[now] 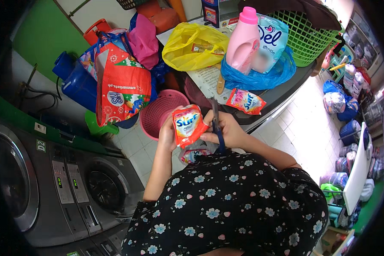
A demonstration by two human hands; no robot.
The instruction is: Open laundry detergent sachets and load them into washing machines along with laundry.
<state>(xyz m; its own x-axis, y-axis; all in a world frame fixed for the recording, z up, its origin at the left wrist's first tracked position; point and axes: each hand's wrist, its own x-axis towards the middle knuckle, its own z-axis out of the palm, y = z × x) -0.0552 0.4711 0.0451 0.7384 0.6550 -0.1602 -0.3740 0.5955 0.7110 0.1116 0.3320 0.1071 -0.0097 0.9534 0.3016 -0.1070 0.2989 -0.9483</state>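
My left hand [168, 133] grips an orange Surf detergent sachet [188, 125] by its left side. A pair of dark-handled scissors [217, 128] is in my right hand [226, 130], blades towards the table, and the fingertips of that hand touch the sachet's right edge. Another Surf sachet [246, 101] lies near the edge of the dark table [275, 91]. Behind it, a blue plastic bag [259, 80] holds a pink bottle [244, 41] and a Del pouch [272, 41]. Below my hands, a clear plastic bag [196, 155] with a colourful packet is partly hidden.
A yellow plastic bag [192, 48] and a green basket [307, 41] stand on the table. A pink basket [147, 123] is on the floor beside it, near a red shopping bag [123, 83]. Front-loading machines [57, 192] line the left; bagged laundry [334, 102] is at the right.
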